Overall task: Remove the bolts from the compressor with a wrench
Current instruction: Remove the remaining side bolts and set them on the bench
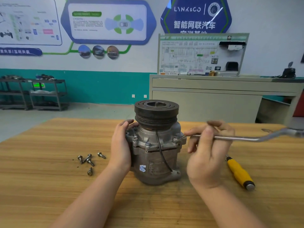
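Note:
A grey metal compressor (156,155) with a black pulley on top stands upright on the wooden table (49,178). My left hand (120,145) grips its left side. My right hand (209,153) holds a long steel wrench (243,137) that runs out to the right, its near end resting at a bolt (175,139) on the compressor's right flange. Two more bolts (148,144) sit in the front flange. Several removed bolts (88,160) lie loose on the table to the left.
A yellow-handled screwdriver (240,174) lies on the table to the right of my right hand. Behind the table stand a beige workbench (213,96) with a wiring display board and, at far left, dark metal shelf carts (32,94).

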